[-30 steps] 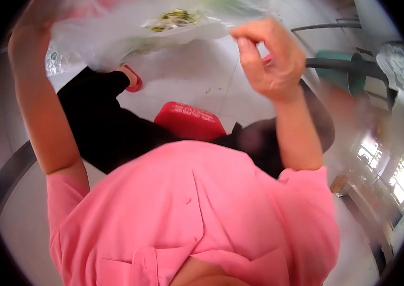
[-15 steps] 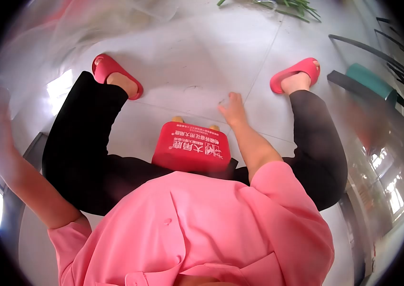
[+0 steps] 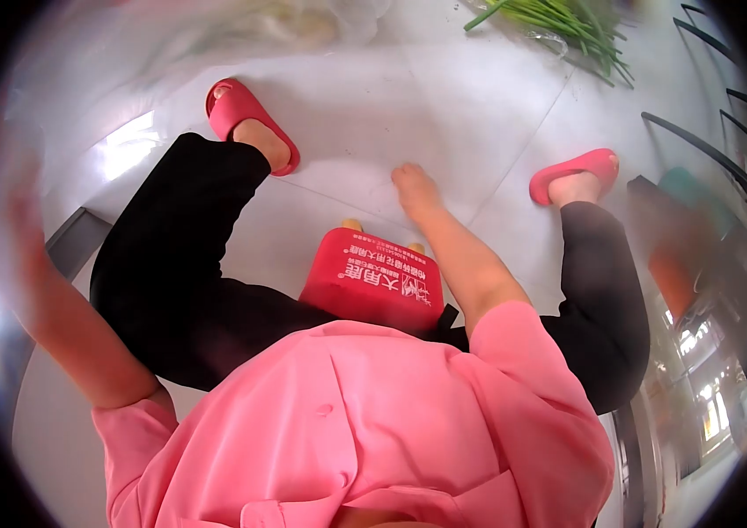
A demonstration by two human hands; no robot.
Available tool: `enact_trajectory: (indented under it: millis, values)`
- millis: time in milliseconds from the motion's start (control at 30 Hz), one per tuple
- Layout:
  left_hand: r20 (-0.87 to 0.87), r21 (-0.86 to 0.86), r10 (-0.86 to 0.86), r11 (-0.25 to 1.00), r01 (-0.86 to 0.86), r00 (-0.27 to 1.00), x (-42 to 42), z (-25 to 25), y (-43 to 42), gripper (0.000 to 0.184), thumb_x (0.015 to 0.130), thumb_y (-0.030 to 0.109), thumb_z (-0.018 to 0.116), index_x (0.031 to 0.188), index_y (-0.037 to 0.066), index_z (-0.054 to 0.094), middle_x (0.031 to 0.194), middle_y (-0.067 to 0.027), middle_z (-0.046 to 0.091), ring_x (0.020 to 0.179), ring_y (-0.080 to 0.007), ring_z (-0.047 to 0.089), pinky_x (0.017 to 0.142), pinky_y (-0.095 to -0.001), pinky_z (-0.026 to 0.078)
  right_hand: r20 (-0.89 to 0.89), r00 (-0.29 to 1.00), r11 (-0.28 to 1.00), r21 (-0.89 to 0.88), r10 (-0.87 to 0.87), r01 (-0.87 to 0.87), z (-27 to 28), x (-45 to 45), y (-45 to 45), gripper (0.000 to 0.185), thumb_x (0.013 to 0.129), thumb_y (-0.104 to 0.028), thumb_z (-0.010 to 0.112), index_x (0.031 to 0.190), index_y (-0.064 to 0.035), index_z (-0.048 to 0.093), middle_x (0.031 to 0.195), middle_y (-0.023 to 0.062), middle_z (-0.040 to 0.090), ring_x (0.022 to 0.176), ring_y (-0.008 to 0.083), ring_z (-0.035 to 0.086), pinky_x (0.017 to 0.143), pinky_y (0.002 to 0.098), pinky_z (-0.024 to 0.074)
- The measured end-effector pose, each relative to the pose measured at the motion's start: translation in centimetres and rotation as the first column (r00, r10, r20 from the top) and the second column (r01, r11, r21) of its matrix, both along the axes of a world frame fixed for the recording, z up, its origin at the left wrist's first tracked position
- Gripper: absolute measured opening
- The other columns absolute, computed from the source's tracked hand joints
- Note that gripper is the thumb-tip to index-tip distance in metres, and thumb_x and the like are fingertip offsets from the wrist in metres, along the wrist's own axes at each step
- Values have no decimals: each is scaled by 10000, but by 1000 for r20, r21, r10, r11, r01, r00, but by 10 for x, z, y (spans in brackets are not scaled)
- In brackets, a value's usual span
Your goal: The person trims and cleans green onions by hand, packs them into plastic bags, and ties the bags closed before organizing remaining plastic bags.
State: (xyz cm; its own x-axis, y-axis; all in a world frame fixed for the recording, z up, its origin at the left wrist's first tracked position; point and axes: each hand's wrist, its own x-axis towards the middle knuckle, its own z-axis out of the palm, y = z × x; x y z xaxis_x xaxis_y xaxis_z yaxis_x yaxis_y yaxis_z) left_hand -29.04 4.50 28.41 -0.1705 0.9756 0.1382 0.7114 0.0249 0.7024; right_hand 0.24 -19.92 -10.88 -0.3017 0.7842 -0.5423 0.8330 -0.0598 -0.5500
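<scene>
My left hand is at the far left, smeared by motion, beside the blurred clear plastic bag that spans the upper left. Whether its fingers hold the bag cannot be made out. My right hand is low over the pale tiled floor, between my feet and just beyond a red stool with white lettering. Its fingers are drawn together, and anything in them is too small to tell. Long green stalks lie on the floor at the upper right.
My feet, in red slippers, stand apart on either side of my right hand. Dark curved metal bars and a blurred green container are at the right. A grey edge runs along the left.
The plastic bag has swung from in front of me to the upper left. My right hand has come down from up front to near the floor. More of the green stalks now shows.
</scene>
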Motion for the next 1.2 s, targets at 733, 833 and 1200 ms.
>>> enact_trajectory:
  millis: [733, 833, 1200]
  values:
    - [633, -148, -2, 981, 124, 774, 19, 6, -94, 443, 866, 72, 451, 1308, 59, 421, 611, -18, 535, 510, -57, 461, 457, -196, 366, -778, 556, 759, 542, 292, 361, 383, -100, 200, 103, 763, 32, 619, 850, -19, 600, 800, 61, 585, 703, 132, 577, 645, 245, 474]
    - [636, -112, -11, 988, 107, 771, 15, -5, -101, 476, 864, 49, 432, 1338, 54, 378, 664, -24, 544, 519, -58, 457, 462, -200, 379, -254, 847, 717, 669, 468, -196, 322, -133, 245, 189, 786, -121, 604, 945, -22, 625, 918, 102, 630, 883, 265, 602, 798, 333, 469]
    - [642, 106, -153, 988, 110, 752, -19, -2, -88, 476, 849, 45, 365, 1314, 112, 445, 611, 9, 497, 445, -35, 369, 406, -171, 297, 362, 932, 766, 590, 31, -255, 237, -44, 192, 223, 757, -77, 477, 881, -101, 661, 921, 133, 659, 933, 294, 608, 1001, 451, 273]
